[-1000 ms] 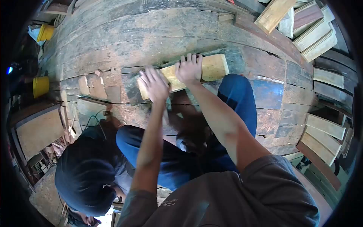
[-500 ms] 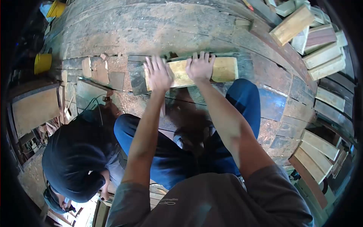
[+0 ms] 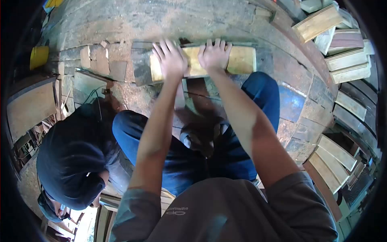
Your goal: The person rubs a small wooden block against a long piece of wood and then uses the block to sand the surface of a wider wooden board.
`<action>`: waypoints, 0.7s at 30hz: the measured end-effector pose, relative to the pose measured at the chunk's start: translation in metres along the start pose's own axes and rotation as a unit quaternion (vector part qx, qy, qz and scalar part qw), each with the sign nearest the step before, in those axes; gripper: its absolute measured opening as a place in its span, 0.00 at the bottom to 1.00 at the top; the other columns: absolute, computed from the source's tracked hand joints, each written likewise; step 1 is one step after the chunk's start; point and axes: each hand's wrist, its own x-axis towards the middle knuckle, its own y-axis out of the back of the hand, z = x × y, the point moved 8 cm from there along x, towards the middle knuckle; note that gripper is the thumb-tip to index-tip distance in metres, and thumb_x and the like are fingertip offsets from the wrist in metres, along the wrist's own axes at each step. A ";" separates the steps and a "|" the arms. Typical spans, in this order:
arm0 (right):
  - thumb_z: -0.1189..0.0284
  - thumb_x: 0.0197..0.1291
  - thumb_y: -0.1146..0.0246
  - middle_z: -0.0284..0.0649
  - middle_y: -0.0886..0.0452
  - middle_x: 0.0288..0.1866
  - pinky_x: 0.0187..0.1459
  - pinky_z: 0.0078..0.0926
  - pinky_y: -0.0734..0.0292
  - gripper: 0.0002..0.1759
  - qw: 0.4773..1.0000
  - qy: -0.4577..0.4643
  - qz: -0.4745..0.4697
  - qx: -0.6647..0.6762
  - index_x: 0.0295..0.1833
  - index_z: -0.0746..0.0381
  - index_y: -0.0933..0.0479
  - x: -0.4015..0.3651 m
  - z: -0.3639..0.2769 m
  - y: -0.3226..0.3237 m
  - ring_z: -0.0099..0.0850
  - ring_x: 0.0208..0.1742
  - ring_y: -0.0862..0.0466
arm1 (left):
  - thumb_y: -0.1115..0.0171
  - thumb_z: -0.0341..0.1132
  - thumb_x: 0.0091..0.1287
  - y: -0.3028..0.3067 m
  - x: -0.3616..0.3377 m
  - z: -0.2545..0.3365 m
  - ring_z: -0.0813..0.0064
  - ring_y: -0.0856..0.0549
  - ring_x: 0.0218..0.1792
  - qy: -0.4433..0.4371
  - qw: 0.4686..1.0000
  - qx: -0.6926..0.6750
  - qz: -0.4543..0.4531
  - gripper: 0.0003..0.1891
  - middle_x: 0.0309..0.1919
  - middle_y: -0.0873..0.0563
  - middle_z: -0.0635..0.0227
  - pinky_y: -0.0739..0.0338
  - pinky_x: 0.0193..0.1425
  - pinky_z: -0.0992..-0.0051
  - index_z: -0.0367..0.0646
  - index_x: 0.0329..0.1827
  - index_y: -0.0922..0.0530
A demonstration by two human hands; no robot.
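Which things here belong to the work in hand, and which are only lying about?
In use: pale plank, left hand, right hand, both flat on it.
Lying about: stacked boards, yellow bucket, wood scraps.

plank (image 3: 242, 59) | pale yellow wood – short, flat | lies crosswise on worn floorboards – fingers of both hands pressed on top

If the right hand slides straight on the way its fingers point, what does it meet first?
Likely only the worn boards past the far edge of the yellow plank; the right hand lies flat on it, and nothing stands beyond.
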 end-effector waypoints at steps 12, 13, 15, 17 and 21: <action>0.55 0.71 0.54 0.50 0.18 0.59 0.75 0.59 0.49 0.27 1.000 0.008 -0.001 -0.009 0.56 0.61 0.16 0.001 -0.003 0.004 0.48 0.65 0.24 | 0.51 0.43 0.79 0.011 -0.032 0.009 0.29 0.46 0.80 -0.048 0.995 -0.018 -0.082 0.32 0.79 0.39 0.46 0.51 0.84 0.42 0.29 0.79 0.42; 0.55 0.71 0.54 0.50 0.18 0.59 0.75 0.59 0.50 0.28 1.000 0.004 -0.019 -0.011 0.56 0.61 0.16 -0.001 -0.002 0.004 0.47 0.65 0.24 | 0.51 0.43 0.77 -0.001 -0.013 -0.008 0.27 0.45 0.79 -0.045 0.998 0.022 -0.037 0.32 0.77 0.36 0.45 0.49 0.83 0.42 0.29 0.78 0.40; 0.55 0.71 0.55 0.50 0.18 0.60 0.75 0.59 0.50 0.28 0.999 -0.005 -0.035 -0.024 0.57 0.61 0.17 0.004 -0.002 0.004 0.47 0.67 0.25 | 0.51 0.42 0.77 0.000 0.024 -0.020 0.25 0.44 0.78 -0.013 0.999 -0.016 -0.030 0.31 0.76 0.34 0.45 0.48 0.83 0.42 0.29 0.76 0.38; 0.54 0.71 0.55 0.49 0.19 0.61 0.75 0.59 0.50 0.28 0.999 -0.003 -0.033 -0.030 0.57 0.61 0.17 0.000 -0.002 0.001 0.46 0.67 0.25 | 0.51 0.42 0.78 0.001 0.022 -0.021 0.27 0.44 0.78 -0.020 1.000 -0.011 -0.014 0.31 0.77 0.35 0.46 0.48 0.83 0.42 0.29 0.77 0.39; 0.54 0.71 0.55 0.49 0.18 0.59 0.75 0.58 0.49 0.28 1.000 0.000 -0.014 -0.027 0.58 0.60 0.16 0.000 -0.001 0.010 0.46 0.66 0.24 | 0.50 0.41 0.78 0.012 -0.042 0.007 0.31 0.43 0.79 -0.072 0.996 -0.014 -0.052 0.30 0.77 0.36 0.48 0.48 0.83 0.42 0.32 0.78 0.39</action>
